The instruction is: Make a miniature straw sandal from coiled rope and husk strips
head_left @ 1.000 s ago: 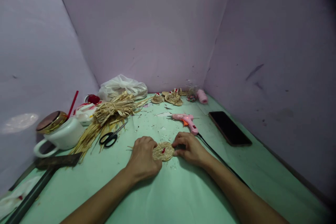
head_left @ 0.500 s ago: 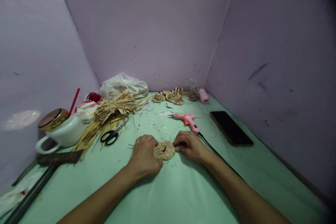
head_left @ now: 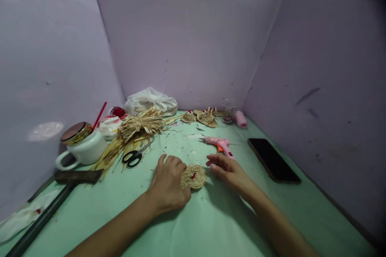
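Note:
A round coil of braided straw [head_left: 197, 177] with a small red mark near its middle is at the centre of the green table. My left hand [head_left: 171, 184] grips its left edge, the thumb at the near side; some of the fingertips are hidden behind the coil. Just right of the coil, and apart from it, my right hand [head_left: 229, 172] hovers with fingers stretched and thumb spread, holding nothing. Beyond that hand lies a pink glue gun [head_left: 218, 143], its nozzle pointing left.
Black-handled scissors [head_left: 134, 157], a dried straw bundle [head_left: 140, 124], a white mug [head_left: 89, 149] and a hammer [head_left: 70, 178] lie on the left. Small straw pieces [head_left: 206, 118], a pink thread spool [head_left: 241, 119] and beads [head_left: 227, 120] stand at the back. A phone [head_left: 273, 160] lies right.
My right hand has let go of the coil's right edge and moved off to the right, its fingers opening. My left hand still holds the coil. The camera view has tilted up slightly.

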Action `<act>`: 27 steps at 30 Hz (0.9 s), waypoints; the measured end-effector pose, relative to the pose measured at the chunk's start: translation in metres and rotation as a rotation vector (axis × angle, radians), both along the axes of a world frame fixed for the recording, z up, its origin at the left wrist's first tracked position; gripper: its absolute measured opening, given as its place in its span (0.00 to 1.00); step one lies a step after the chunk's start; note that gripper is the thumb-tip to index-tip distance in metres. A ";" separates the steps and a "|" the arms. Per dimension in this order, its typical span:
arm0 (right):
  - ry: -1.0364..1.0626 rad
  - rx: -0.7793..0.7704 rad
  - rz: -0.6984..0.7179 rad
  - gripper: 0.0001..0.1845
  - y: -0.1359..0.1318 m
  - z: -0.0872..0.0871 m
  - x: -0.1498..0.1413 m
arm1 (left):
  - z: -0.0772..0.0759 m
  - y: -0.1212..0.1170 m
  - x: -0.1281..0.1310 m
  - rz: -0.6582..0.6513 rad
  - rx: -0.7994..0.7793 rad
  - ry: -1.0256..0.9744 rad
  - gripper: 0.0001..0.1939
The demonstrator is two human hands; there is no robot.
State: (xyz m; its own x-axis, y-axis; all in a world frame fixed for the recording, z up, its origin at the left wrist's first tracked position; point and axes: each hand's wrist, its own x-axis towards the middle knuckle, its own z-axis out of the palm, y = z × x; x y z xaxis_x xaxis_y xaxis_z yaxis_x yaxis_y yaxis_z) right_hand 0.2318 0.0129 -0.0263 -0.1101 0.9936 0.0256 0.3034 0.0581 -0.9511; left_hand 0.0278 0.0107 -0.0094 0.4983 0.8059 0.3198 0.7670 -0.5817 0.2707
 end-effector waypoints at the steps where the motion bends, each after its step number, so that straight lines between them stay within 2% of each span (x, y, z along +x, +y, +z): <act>1: -0.051 0.041 -0.020 0.21 -0.001 0.001 -0.002 | -0.001 -0.002 0.001 0.002 -0.015 0.015 0.14; 3: -0.168 0.149 0.002 0.23 -0.006 0.002 -0.006 | -0.004 -0.003 0.002 -0.013 -0.069 0.036 0.16; 6: -0.288 0.291 0.157 0.29 -0.012 0.001 -0.011 | -0.003 0.002 -0.002 -0.052 -0.150 0.004 0.20; 10: -0.399 0.374 0.302 0.37 -0.015 -0.005 -0.013 | 0.011 0.018 -0.021 -0.036 -0.165 -0.233 0.18; 12: -0.457 0.390 0.325 0.40 -0.014 -0.009 -0.013 | 0.021 0.024 -0.031 0.047 -0.128 -0.402 0.16; 15: -0.511 0.401 0.317 0.39 -0.013 -0.012 -0.014 | 0.032 0.028 -0.040 0.245 -0.028 -0.608 0.11; 17: -0.510 0.391 0.314 0.38 -0.013 -0.013 -0.016 | 0.034 0.029 -0.043 0.325 -0.013 -0.675 0.10; 19: -0.488 0.361 0.307 0.38 -0.014 -0.012 -0.018 | 0.033 0.030 -0.043 0.346 -0.070 -0.698 0.09; 22: -0.436 0.326 0.218 0.38 -0.014 -0.008 -0.019 | 0.027 0.034 -0.043 0.360 -0.196 -0.777 0.10; 25: -0.378 0.347 -0.069 0.35 -0.010 -0.003 -0.018 | 0.020 0.038 -0.039 0.428 -0.333 -1.021 0.12; 27: -0.324 0.341 -0.279 0.34 -0.008 -0.001 -0.019 | 0.014 0.035 -0.032 0.445 -0.509 -1.203 0.13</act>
State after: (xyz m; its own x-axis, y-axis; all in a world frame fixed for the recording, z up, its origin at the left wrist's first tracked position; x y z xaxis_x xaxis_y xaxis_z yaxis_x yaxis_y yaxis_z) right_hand 0.2132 0.0054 -0.0268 0.1004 0.9277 0.3596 0.6253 0.2223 -0.7480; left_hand -0.0041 0.0456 0.0049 -0.2003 0.9797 -0.0099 0.0046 0.0110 0.9999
